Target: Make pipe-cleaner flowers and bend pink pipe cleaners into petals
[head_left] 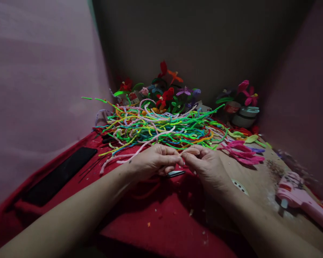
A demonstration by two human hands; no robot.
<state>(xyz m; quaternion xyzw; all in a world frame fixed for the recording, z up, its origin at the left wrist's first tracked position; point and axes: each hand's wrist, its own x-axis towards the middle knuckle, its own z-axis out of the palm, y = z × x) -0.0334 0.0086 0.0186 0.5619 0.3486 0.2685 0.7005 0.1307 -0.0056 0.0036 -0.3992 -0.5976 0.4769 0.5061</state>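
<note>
Both hands meet above the red cloth, fingertips almost touching. My left hand point(156, 161) is closed in a pinch at one end of a pale peach pipe cleaner point(191, 152), which looks bent into a narrow loop. Thumb and fingers of my right hand point(208, 168) grip the same piece along its curve. How its ends lie is hidden by the fingers. Just under the hands lies a small shiny object point(176, 174), partly covered, whose kind I cannot make out. A large heap of coloured pipe cleaners point(156, 129) spreads right behind the hands.
A black phone point(60, 175) lies left on the red cloth point(156, 229). At right are a pink glue gun point(293, 193), a bundle of pink pipe-cleaner loops point(242, 152) and a lidded jar point(245, 116). Pipe-cleaner flowers point(165, 96) stand along the back wall.
</note>
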